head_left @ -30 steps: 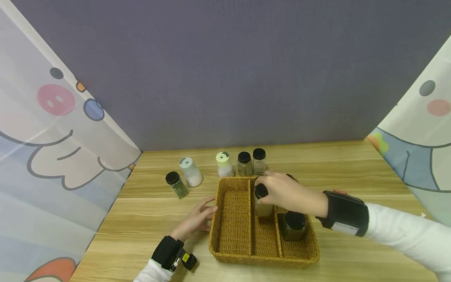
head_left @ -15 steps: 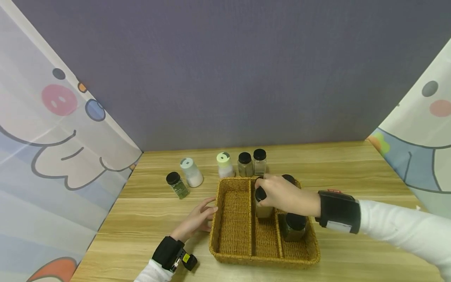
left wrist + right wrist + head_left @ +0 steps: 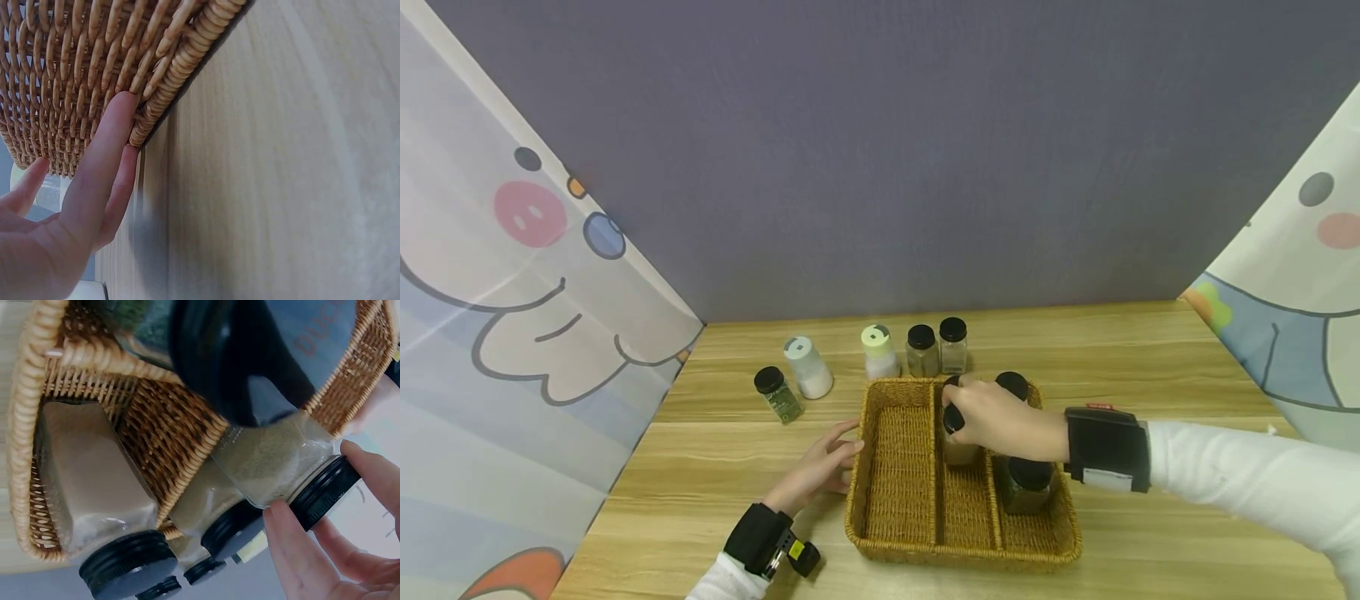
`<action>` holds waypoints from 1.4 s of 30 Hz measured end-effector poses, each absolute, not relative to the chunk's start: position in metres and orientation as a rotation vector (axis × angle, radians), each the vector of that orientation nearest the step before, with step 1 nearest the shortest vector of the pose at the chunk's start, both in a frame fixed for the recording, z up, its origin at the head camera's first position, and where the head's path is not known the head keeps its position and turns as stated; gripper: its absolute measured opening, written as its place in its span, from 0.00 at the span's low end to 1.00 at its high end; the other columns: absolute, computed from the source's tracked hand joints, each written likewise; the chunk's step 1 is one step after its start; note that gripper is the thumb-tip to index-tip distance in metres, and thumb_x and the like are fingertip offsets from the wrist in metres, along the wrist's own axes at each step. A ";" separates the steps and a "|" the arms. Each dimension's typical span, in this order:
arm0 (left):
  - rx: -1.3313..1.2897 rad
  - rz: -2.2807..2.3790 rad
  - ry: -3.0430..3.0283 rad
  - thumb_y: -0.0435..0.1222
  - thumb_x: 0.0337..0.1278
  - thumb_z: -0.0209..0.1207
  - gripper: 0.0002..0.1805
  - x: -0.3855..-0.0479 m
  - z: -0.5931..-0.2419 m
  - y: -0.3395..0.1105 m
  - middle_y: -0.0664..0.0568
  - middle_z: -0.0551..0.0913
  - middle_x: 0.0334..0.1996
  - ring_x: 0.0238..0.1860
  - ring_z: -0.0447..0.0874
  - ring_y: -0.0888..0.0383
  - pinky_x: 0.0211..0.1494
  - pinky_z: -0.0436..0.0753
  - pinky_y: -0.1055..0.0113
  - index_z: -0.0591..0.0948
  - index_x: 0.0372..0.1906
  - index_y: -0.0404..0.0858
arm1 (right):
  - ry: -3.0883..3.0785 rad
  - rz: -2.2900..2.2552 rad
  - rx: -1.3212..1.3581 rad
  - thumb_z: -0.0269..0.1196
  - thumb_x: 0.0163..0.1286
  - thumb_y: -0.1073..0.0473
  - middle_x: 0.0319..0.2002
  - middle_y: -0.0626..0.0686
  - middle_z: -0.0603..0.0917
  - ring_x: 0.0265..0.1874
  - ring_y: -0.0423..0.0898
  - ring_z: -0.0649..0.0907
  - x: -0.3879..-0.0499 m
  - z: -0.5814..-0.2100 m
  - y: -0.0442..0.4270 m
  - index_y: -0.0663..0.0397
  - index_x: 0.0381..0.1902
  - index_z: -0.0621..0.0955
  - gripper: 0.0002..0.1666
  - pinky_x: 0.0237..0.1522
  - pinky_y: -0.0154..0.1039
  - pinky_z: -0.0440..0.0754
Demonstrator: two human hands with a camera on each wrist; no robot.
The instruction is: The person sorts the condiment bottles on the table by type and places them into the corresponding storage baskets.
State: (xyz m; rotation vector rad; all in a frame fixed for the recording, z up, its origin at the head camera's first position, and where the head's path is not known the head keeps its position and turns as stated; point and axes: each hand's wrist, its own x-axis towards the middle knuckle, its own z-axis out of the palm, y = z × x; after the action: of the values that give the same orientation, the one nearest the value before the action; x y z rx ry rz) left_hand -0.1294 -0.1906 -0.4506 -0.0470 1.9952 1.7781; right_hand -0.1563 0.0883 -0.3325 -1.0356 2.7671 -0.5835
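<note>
A wicker basket (image 3: 891,550) with compartments sits on the table. In its middle compartment stands a spice jar (image 3: 961,454) of tan powder, its black lid pinched between the fingers and thumb of my right hand (image 3: 1000,421). The right wrist view shows this jar (image 3: 275,456) close beside another black-lidded jar (image 3: 203,497). On the right side of the basket are a jar of dark contents (image 3: 1027,492) in front and a jar of pale powder (image 3: 97,469) behind, mostly hidden by my hand in the head view. My left hand (image 3: 816,471) touches the basket's left wall with extended fingers.
Behind the basket stand a yellow-capped white shaker (image 3: 880,354) and two black-lidded jars, one tan (image 3: 922,354), one clear (image 3: 953,350). A pale-capped shaker (image 3: 808,371) and a green herb jar (image 3: 781,397) stand at left. A grey wall (image 3: 880,167) closes the back.
My right hand and forearm have shifted slightly left and down, still gripping the jar in the middle compartment. The back right jar's lid shows more. My left hand stays on the basket.
</note>
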 end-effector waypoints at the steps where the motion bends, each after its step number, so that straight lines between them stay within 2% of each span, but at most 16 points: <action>1: -0.048 1.780 1.994 0.47 0.57 0.53 0.37 -0.129 -0.451 -0.191 0.34 0.66 0.54 0.40 0.78 0.51 0.35 0.81 0.56 0.52 0.67 0.40 | 2.763 -0.577 -1.034 0.69 0.47 0.59 0.31 0.57 0.74 0.14 0.38 0.70 -0.156 -0.334 0.088 0.61 0.37 0.76 0.20 0.16 0.30 0.69; 8: -0.043 1.787 1.987 0.47 0.57 0.52 0.37 -0.129 -0.452 -0.191 0.34 0.65 0.55 0.42 0.78 0.50 0.36 0.81 0.55 0.52 0.67 0.40 | 2.744 -0.563 -0.972 0.69 0.48 0.60 0.32 0.56 0.74 0.15 0.39 0.71 -0.157 -0.336 0.083 0.61 0.38 0.76 0.20 0.17 0.31 0.70; 29: -0.041 1.785 1.999 0.47 0.57 0.53 0.36 -0.130 -0.452 -0.191 0.34 0.67 0.54 0.42 0.77 0.50 0.36 0.81 0.55 0.53 0.67 0.40 | 2.700 -0.558 -1.062 0.69 0.47 0.60 0.31 0.57 0.74 0.18 0.42 0.73 -0.161 -0.344 0.082 0.64 0.37 0.76 0.21 0.19 0.31 0.72; 42: -0.052 1.764 2.020 0.48 0.57 0.52 0.36 -0.129 -0.450 -0.190 0.35 0.66 0.54 0.39 0.78 0.53 0.34 0.81 0.58 0.53 0.67 0.41 | 2.713 -0.526 -1.030 0.69 0.49 0.58 0.32 0.57 0.74 0.20 0.42 0.74 -0.164 -0.350 0.080 0.62 0.39 0.76 0.21 0.20 0.32 0.72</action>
State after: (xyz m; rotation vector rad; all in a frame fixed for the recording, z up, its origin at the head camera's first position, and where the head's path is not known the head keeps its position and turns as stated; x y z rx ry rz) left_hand -0.1289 -0.1898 -0.4501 -0.0525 2.0203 1.7636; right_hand -0.1637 0.0803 -0.3496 -1.0304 2.7132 -0.5265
